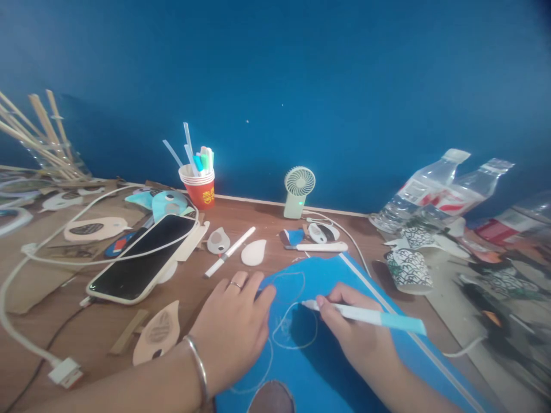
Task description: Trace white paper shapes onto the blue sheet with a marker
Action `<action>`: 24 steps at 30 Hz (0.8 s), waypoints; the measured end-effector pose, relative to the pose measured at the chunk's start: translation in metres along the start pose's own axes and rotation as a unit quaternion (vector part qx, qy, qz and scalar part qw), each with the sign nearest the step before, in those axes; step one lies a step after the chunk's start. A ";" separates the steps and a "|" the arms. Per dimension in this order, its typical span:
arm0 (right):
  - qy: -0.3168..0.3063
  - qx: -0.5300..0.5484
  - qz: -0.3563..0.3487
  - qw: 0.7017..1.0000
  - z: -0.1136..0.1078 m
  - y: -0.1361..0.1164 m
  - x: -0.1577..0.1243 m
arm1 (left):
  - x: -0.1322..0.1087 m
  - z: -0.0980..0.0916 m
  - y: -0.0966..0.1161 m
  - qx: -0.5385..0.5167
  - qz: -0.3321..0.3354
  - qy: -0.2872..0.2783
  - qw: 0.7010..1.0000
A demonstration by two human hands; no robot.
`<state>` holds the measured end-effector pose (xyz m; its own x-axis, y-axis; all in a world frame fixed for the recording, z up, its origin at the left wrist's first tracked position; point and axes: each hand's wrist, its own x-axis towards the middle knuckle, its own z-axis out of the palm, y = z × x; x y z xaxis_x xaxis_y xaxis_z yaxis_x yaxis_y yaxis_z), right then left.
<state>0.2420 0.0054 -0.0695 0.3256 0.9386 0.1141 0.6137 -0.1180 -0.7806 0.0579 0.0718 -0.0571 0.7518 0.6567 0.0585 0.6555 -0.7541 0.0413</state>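
Note:
In my right hand (364, 335) is a white marker pen (361, 314) with a light blue end, held in a pinch. Its tip points left, at a pale teardrop outline (317, 332) on a blue sheet (329, 275). More curved outlines show above and below that one. My left hand (235, 327), with a ring and a bangle, rests palm down on the sheet's left edge, fingers laid out and slightly bent. Beyond its fingertips lie a white teardrop cutout (253, 252) and another white pen (230, 252). At the sheet's near edge is a brown rounded hole or patch (272, 397).
A phone (144, 261) with cables lies left, among bird-shaped cutouts (158, 332). At the wall stand a red paper cup (200, 189) of pens and a small fan (297, 192). A utility knife (321, 247) lies beyond the sheet; plastic bottles (424, 186) stand right.

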 end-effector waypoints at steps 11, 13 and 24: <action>0.015 0.007 0.019 1.000 0.001 -0.002 0.000 | 0.000 0.005 -0.003 0.000 0.001 0.003 1.000; 0.010 0.007 0.022 1.000 0.000 -0.001 0.001 | 0.000 0.006 -0.004 0.002 0.001 0.005 1.000; 0.015 0.015 0.032 0.999 -0.001 -0.001 -0.001 | 0.000 0.003 -0.002 0.000 0.004 0.000 1.000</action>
<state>0.2417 0.0042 -0.0683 0.3850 0.9194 0.0805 0.5694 -0.1680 -0.8047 0.0565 0.0733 -0.0605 0.7572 0.6506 0.0583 0.6493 -0.7594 0.0410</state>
